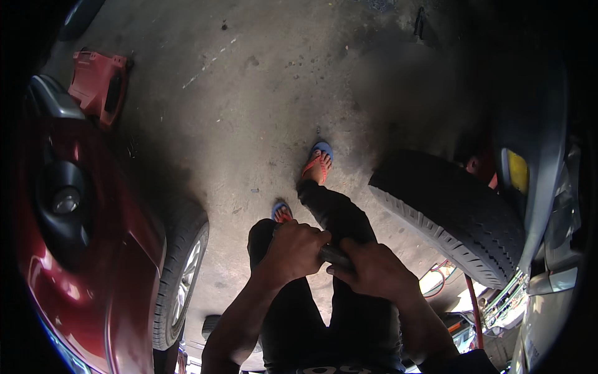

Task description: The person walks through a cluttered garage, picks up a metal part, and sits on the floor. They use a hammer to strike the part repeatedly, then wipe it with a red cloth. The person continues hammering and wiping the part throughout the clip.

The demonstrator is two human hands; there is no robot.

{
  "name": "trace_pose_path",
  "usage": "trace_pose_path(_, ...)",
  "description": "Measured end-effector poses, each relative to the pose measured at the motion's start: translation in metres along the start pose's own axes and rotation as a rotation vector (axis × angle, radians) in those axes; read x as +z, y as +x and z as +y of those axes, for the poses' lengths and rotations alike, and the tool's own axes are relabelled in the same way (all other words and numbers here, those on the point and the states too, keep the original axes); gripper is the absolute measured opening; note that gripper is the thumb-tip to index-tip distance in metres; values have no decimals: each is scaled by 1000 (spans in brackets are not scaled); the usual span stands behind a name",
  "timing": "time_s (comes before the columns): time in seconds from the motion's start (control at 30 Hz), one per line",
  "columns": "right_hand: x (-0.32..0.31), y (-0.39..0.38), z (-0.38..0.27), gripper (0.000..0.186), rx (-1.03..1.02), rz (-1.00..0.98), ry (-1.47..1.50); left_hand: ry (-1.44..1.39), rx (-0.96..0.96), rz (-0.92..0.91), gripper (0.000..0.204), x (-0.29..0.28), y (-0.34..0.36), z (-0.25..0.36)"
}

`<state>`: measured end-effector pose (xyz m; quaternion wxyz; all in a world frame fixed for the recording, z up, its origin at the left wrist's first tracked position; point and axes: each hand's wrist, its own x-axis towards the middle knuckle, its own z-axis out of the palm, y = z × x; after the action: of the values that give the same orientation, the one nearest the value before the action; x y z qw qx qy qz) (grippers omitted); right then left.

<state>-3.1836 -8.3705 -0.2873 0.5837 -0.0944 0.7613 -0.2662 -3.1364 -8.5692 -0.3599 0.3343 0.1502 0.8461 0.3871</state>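
My left hand (293, 249) and my right hand (370, 268) are closed around a short dark bar or tool (331, 254), held in front of my thighs; its ends and exact kind are hard to make out. Below are my legs in dark trousers (333, 209) and my feet in blue flip-flops (322, 148) with red straps, on a concrete floor (249, 112).
A dark red car (106, 293) with a wheel (180, 280) stands at my left. Behind it lies a red plastic piece (93, 81). At my right are a large tyre (448, 212), another vehicle's bodywork (542, 187), a red pole (476, 318) and hoses.
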Motion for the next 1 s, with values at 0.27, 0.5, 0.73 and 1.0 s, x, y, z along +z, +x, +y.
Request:
trace_pose_path(0.27, -148, 83, -95, 41, 123, 23, 56, -105, 86, 79, 17, -158, 113, -55)
trace_pose_path(0.5, -258, 156, -178, 51, 372, 240, 387, -206, -38, 204, 56, -306, 201, -86)
trace_pose_path(0.73, -364, 205, -251, 39, 332, 334, 1456, -401, -337, 148, 52, -470, 269, -117)
trace_pose_path(1.0, -515, 308, -252, 38, 389, 497, 1829, -243, -497, -61, 36, -632, 403, -106)
